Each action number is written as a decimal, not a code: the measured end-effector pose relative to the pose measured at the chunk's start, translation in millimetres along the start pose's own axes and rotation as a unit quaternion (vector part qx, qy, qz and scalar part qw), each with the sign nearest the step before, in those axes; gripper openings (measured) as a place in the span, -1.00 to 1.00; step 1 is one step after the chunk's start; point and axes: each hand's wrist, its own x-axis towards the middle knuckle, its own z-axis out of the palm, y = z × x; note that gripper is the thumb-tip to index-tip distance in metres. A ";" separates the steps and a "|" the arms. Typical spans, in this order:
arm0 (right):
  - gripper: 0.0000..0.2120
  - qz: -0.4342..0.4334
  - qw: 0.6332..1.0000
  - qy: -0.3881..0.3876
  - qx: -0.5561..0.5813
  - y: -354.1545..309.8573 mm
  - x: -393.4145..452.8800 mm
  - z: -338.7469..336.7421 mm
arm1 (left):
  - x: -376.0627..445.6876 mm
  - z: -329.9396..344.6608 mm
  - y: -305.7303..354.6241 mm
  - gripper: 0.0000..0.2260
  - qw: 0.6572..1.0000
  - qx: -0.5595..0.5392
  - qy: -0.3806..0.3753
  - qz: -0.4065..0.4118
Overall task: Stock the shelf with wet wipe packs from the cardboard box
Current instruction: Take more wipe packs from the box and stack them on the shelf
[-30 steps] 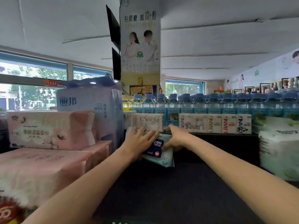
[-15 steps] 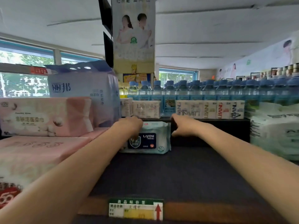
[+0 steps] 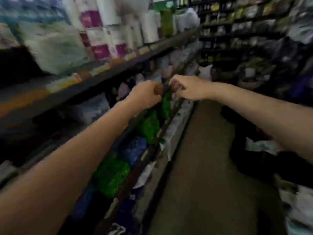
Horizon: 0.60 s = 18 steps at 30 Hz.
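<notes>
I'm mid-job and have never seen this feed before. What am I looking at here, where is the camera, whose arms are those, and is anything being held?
One camera sits on the person's head, looking forward and down, so both bare arms are theirs. The picture is badly motion-blurred. The left hand and right hand are raised close together in front of the shelf edge on the left side of a shop aisle. The fingers are curled, but no wet wipe pack can be made out in either, and blur prevents certainty. Below the arms lie green packs and blue packs; white rolls stand on the shelf above. No cardboard box can be made out.

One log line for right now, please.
view: blurred, aisle | left hand: curled, empty | right hand: curled, empty | wipe pack: unseen
</notes>
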 end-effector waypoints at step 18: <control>-0.52 0.588 0.802 -0.100 0.033 437.0 -493.7 113.3 | -32.1 423.4 468.1 -0.68 0.863 0.029 -0.368 0.345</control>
